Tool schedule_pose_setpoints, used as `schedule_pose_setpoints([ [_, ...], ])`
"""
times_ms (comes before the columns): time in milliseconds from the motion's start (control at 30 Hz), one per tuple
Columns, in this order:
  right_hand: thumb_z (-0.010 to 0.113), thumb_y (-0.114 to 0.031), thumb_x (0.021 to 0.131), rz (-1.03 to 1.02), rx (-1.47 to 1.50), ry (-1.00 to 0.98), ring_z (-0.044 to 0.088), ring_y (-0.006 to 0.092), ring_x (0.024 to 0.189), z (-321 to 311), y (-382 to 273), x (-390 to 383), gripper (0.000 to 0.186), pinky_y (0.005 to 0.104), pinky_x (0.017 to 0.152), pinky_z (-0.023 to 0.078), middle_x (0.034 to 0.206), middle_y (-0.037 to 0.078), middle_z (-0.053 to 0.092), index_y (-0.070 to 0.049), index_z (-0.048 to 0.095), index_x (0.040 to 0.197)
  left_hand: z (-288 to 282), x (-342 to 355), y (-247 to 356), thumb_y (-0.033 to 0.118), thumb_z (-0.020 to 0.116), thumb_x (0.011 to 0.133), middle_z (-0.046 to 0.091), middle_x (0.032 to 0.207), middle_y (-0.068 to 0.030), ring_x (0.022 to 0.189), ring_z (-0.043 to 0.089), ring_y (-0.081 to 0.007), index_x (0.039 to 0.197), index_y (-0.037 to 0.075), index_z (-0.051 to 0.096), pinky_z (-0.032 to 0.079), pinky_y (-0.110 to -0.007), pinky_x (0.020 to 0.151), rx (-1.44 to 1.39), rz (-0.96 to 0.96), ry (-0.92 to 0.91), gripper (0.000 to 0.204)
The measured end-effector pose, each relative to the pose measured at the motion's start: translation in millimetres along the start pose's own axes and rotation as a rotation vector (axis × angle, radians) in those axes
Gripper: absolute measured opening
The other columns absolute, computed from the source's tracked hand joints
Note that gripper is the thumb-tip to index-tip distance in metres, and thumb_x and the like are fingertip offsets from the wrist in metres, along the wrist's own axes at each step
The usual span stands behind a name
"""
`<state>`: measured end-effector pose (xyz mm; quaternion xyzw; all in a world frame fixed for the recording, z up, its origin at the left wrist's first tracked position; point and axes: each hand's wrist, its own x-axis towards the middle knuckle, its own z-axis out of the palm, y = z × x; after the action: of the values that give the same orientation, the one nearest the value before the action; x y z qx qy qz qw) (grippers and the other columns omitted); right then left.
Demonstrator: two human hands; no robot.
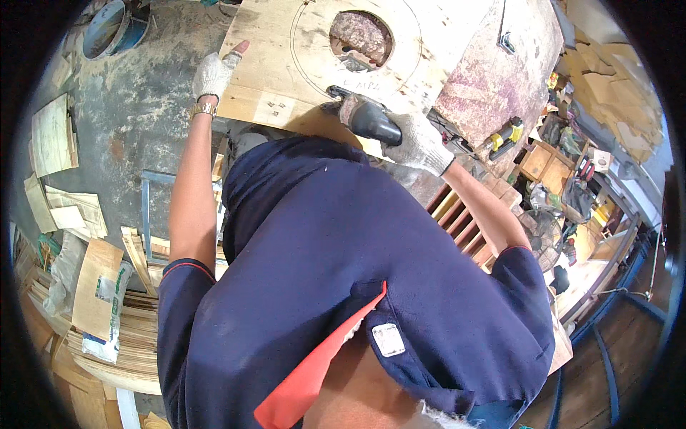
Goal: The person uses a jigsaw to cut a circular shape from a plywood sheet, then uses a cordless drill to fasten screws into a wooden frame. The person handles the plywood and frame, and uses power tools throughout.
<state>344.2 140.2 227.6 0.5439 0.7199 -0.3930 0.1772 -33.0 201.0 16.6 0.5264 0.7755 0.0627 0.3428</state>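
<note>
At the top, under both hands: a pale plywood board lies on a pink-stained counter, its near edge close to the person's body.
Board's face: drawn rings surround a roughly round hole, through which a stained surface shows; handwritten marks sit just below it.
Left hand: the gloved left hand is at the board's left edge, thumb laid over the top; its other fingers are hidden, so I cannot tell how tightly it is closed.
Right hand: the gloved right hand is wrapped around the rear of a dark power tool.
Power tool: on the board's near part, its metal front end by the outer drawn ring.
Right of the board: a thin dark metal piece on the counter; a yellow-and-black tool near its near right corner.
Floor, left: a blue bucket at upper left, loose wood panels below it.
Lower left: stacked wood strips.
Far right: a fan near the right forearm.
</note>
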Motion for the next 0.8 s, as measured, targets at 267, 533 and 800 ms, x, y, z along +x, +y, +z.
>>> schedule_pose_setpoints([
  [267,0.075,-0.027,0.068,0.089,-0.001,-0.019,0.068,0.0353,0.09,8.4,2.8,6.2,0.043,0.0458,0.08,0.052,0.09,0.018,0.069,-0.007,0.069,0.105,-1.3,9.6,3.6,0.095,0.049,0.068,0.069,0.095,-0.0335,0.094,0.068,-0.0454,0.103,-0.008,0.071,0.054,-0.048,0.081,-0.033,-0.069,-0.135,0.111],
  [533,0.076,-0.033,0.069,0.09,-0.033,-0.03,0.067,0.0355,0.09,10.6,-3.2,11.6,0.047,0.046,0.08,0.052,0.092,0.018,0.069,-0.008,0.069,0.107,-6.5,7.5,6.5,0.094,0.046,0.071,0.07,0.088,-0.0307,0.089,0.069,-0.0435,0.096,-0.007,0.072,0.054,-0.049,0.077,-0.009,-0.005,-0.143,0.107],
  [800,0.076,-0.034,0.069,0.067,-0.005,-0.025,0.066,0.036,0.09,10.4,-7.6,17.1,0.045,0.0466,0.079,0.052,0.093,0.018,0.068,-0.006,0.069,0.104,2.9,5.8,2.7,0.093,0.044,0.073,0.068,0.076,-0.0288,0.076,0.069,-0.0415,0.083,-0.006,0.072,0.052,-0.049,0.069,-0.089,0.027,-0.052,0.104],
])
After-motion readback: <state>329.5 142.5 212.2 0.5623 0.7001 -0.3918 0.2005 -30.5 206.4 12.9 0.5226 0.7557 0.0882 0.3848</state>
